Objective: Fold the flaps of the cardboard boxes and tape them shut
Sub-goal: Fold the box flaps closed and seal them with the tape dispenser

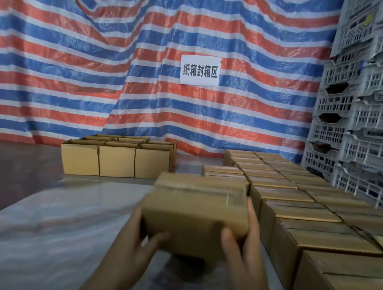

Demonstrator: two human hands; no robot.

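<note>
A closed brown cardboard box [195,210] with clear tape along its top is held above the table in front of me. My left hand [133,242] grips its near left corner, thumb on the near face. My right hand [245,244] holds its right side, fingers along the side wall and thumb on the near face. The picture is blurred by motion. Rows of taped boxes [295,196] fill the table's right side. A group of open boxes [118,158] stands at the back left, flaps up.
The table [46,225] carries a shiny plastic sheet. A striped red, blue and white tarp [100,72] with a white sign [199,71] hangs behind. Stacked grey plastic crates [356,110] rise at the right.
</note>
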